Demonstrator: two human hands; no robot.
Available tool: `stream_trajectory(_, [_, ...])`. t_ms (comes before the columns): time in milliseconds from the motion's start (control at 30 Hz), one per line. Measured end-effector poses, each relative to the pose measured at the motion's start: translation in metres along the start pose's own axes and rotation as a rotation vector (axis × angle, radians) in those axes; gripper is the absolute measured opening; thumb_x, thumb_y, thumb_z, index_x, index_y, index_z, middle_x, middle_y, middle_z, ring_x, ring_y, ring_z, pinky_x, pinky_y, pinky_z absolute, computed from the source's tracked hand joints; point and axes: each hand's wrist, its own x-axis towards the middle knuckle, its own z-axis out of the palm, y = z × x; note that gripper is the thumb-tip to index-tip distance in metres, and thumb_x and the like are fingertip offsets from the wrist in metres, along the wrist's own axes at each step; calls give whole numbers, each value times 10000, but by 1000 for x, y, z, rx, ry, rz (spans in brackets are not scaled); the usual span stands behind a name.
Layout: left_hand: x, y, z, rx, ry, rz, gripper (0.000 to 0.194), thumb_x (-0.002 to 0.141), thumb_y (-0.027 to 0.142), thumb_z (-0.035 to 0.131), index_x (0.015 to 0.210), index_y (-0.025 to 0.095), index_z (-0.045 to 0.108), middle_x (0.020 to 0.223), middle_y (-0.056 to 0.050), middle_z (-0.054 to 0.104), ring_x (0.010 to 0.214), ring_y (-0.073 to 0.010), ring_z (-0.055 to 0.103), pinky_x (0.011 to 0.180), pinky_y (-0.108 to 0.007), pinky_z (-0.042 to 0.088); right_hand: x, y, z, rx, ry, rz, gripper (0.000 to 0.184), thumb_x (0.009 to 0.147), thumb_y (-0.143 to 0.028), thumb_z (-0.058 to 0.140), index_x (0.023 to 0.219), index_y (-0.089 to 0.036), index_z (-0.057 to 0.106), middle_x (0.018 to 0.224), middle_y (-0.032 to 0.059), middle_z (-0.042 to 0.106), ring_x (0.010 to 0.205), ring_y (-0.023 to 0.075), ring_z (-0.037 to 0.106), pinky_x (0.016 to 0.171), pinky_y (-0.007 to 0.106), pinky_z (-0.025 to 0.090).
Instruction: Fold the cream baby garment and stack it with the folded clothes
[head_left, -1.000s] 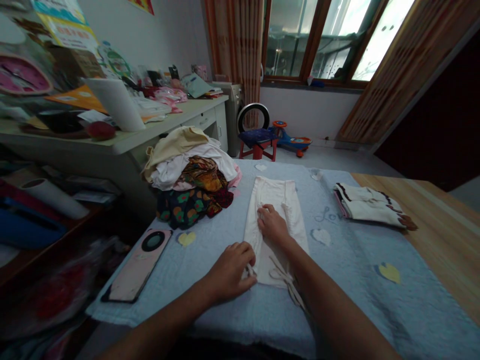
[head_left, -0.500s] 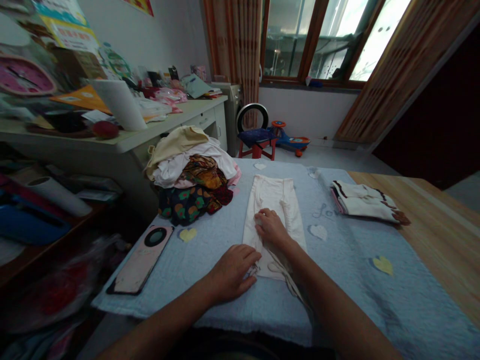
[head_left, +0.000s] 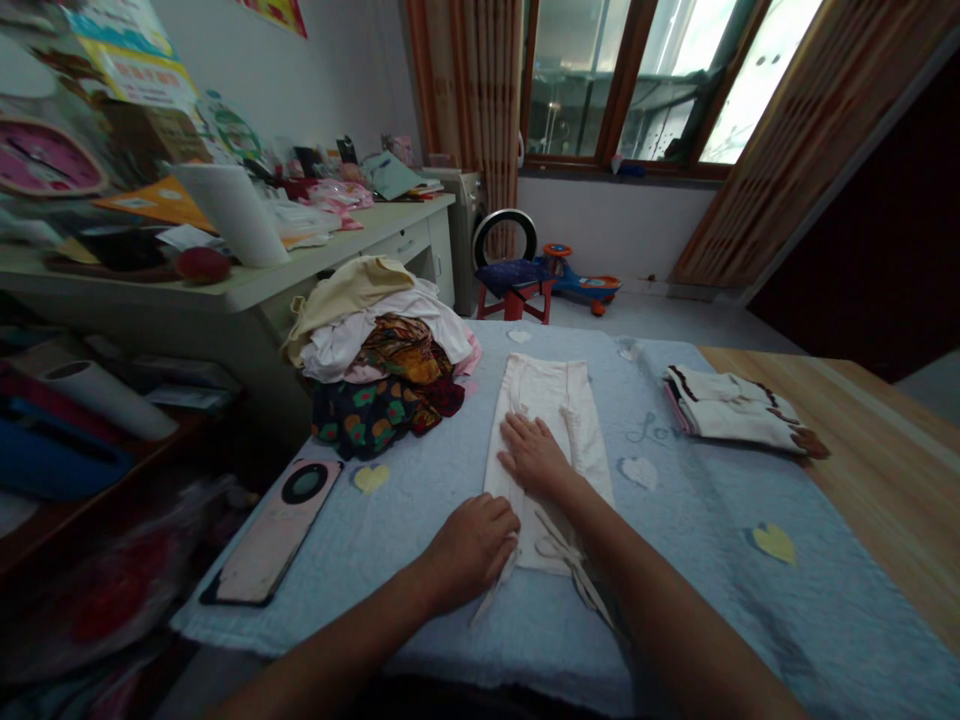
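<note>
A folded white garment (head_left: 589, 430) with thin cloth ties lies lengthwise on the light blue cloth (head_left: 420, 540). My right hand (head_left: 534, 456) rests flat on its left middle part, fingers spread. My left hand (head_left: 474, 542) is curled at the garment's lower left corner, its fingers closed on the edge. A narrow tie (head_left: 489, 598) hangs out from beneath these fingers. More looped ties (head_left: 566, 550) trail over the garment's lower edge beside my right forearm. What lies under the left palm is hidden.
A heap of crumpled clothes (head_left: 386, 350) is at the far left of the blue cloth, with a pink phone (head_left: 274, 540) nearer me. On the right lies a folded cream garment stack (head_left: 739, 410). A cluttered desk (head_left: 330, 262) stands left; a red stool (head_left: 517, 300) is beyond.
My right hand has flattened and its fingers have spread on the garment. My left hand has shifted slightly down and curled tighter, and a tie now shows below it.
</note>
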Motion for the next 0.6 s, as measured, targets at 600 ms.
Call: stream_trajectory(600, [1, -29, 22, 86, 178, -82, 406, 901, 191, 531, 1306, 177, 515, 1444, -117, 486, 1367, -264, 398, 1116, -489, 359, -4, -2, 4, 7, -1, 18, 593, 943, -389, 480, 1453, -100, 396, 1573, 154, 289, 1458, 277, 238, 1177, 458, 181])
